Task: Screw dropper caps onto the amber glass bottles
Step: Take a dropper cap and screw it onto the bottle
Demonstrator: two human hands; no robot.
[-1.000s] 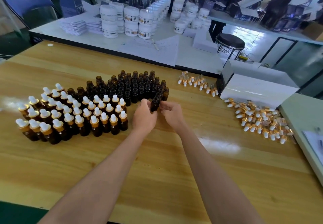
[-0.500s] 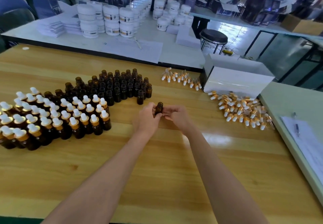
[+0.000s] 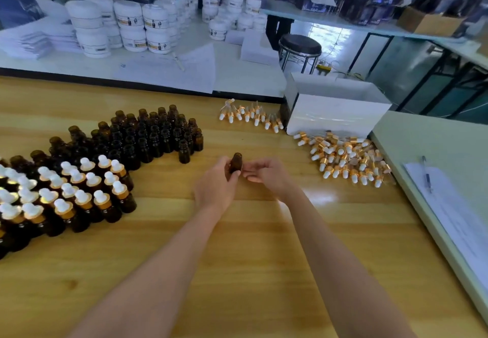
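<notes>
The left hand [image 3: 215, 187] grips a small round amber bottle [image 3: 235, 163] of dark glass. Its fingers are curled around the body, and the bare threaded neck stands upright above them. The right hand [image 3: 266, 175] lies just beside it on the right, palm half up and fingers loosely bent toward the bottle, holding nothing. Whether its fingertips touch the glass cannot be told.

Both hands are over the middle of a glossy wooden table [image 3: 237, 245] with a pale yellow grain. To the far left stands a tight cluster of open bottles [image 3: 148, 137]. Nearer on the left are the capped bottles [image 3: 66, 192], each with a gold collar and a white rubber bulb. To the right lies a loose heap of dropper caps [image 3: 346, 160], and a smaller row of caps [image 3: 250, 114] lies farther off. A shiny white box [image 3: 335, 116] sits behind the heap. A pale green bench [image 3: 435, 142] at the right carries paper and a pen [image 3: 426, 174]. Far back are a round dark stool [image 3: 299, 46] and stacked white jars [image 3: 118, 26].
</notes>
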